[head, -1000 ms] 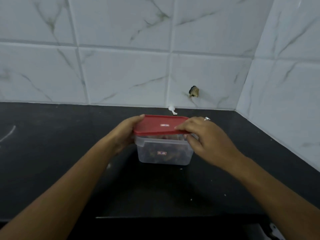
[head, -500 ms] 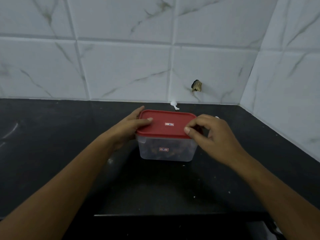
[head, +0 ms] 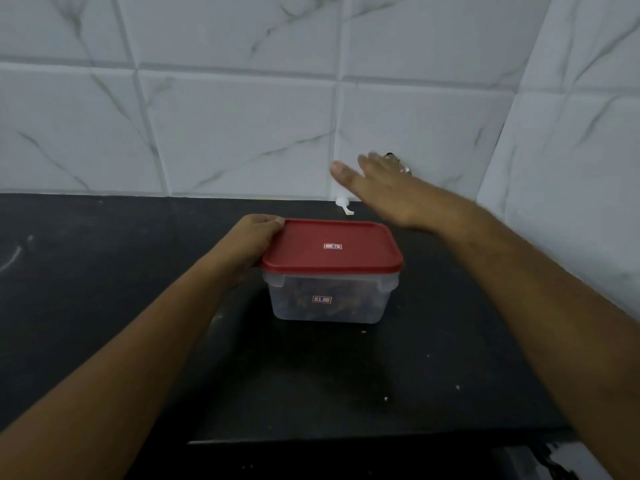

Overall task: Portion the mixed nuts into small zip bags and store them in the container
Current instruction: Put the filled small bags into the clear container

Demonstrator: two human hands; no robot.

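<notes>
The clear rectangular plastic container (head: 329, 303) with a red lid (head: 332, 249) stands on the black tabletop (head: 104, 271). The left hand (head: 249, 244) grips its left end. The right hand (head: 388, 192) hovers behind it, fingers straight, holding nothing. The container looks rigid, light and smooth-walled, so it is best held under the rim.

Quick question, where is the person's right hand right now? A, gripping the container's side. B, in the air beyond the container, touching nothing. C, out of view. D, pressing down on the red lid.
B: the right hand hangs open in the air before the tiled wall, clear of the red lid, while the left hand grips the container at its left end.
</notes>
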